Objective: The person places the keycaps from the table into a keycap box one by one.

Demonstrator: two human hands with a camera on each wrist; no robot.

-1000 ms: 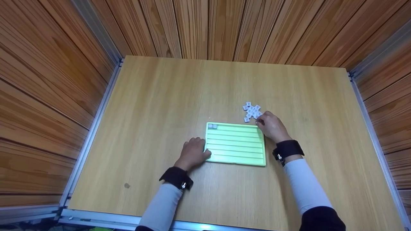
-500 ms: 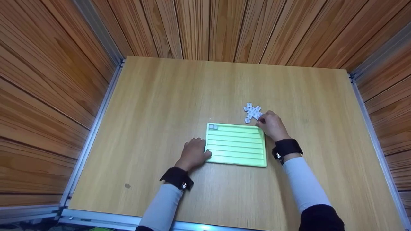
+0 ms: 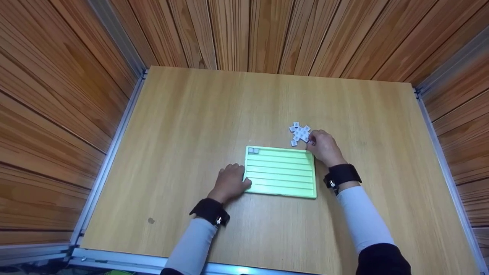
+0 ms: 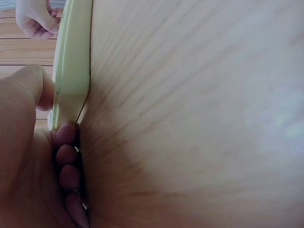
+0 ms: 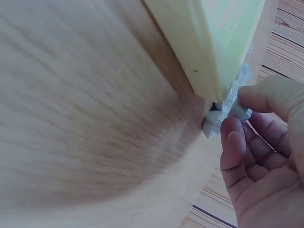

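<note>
A light-green tray point(image 3: 280, 172) with raised ridges across it lies on the wooden table. My left hand point(image 3: 229, 181) holds its left side, the thumb over the rim and the curled fingers point(image 4: 67, 154) low against the edge in the left wrist view. Beyond the tray's far right corner, my right hand point(image 3: 324, 147) pinches a small white tile point(image 5: 240, 110) between thumb and index finger. Several more white tiles point(image 3: 298, 132) with small dark marks lie in a loose cluster by its fingertips. Two tiles point(image 3: 253, 151) sit side by side in the tray's top left corner.
Wood-panelled walls point(image 3: 267, 36) rise behind the table and at both sides. Metal rails point(image 3: 110, 152) run along the table's edges. A dark spot point(image 3: 151, 220) marks the table at the front left.
My right hand has shifted slightly right at the cluster's edge, with the pinched tile now showing in the right wrist view. My left hand and the tray stay put.
</note>
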